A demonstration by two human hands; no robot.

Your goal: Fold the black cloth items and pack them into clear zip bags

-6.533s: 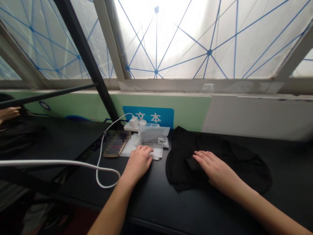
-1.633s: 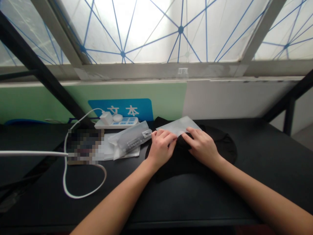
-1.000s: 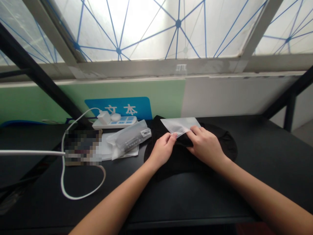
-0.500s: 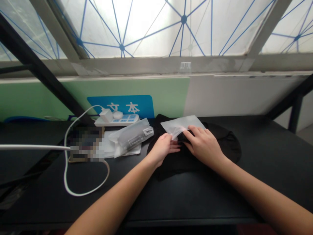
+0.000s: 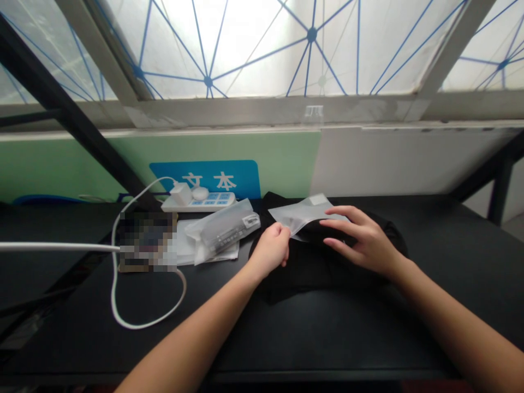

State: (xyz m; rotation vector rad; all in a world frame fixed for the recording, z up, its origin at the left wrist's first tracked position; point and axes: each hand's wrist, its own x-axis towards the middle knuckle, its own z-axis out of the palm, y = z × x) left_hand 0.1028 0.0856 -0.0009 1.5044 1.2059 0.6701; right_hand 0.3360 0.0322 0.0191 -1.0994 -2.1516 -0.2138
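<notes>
My left hand (image 5: pixel 271 248) is closed, pinching the near left edge of a frosted plastic bag (image 5: pixel 301 210). Dark cloth shows at the bag's near edge; whether it goes inside I cannot tell. Under the bag and both hands lies a dark, soft fabric item (image 5: pixel 315 273), spread wide on the table, its kind unclear. My right hand (image 5: pixel 360 237) is open, fingers spread over the right end of the bag and the black fabric. Its fingertips are beside the bag; contact is hard to make out.
Left of the fabric, a packed frosted pouch (image 5: pixel 225 232) rests on flat white packets (image 5: pixel 184 240). Behind it is a power strip (image 5: pixel 200 203) with a plugged-in charger. A white cable (image 5: pixel 117 295) loops by a blurred-out object (image 5: pixel 147 240). Window and wall rise behind the black table (image 5: pixel 311 344).
My right hand has let go of the bag's near edge and moved right, its fingers spreading. My left hand has closed tighter on the bag's edge. The view has shifted slightly.
</notes>
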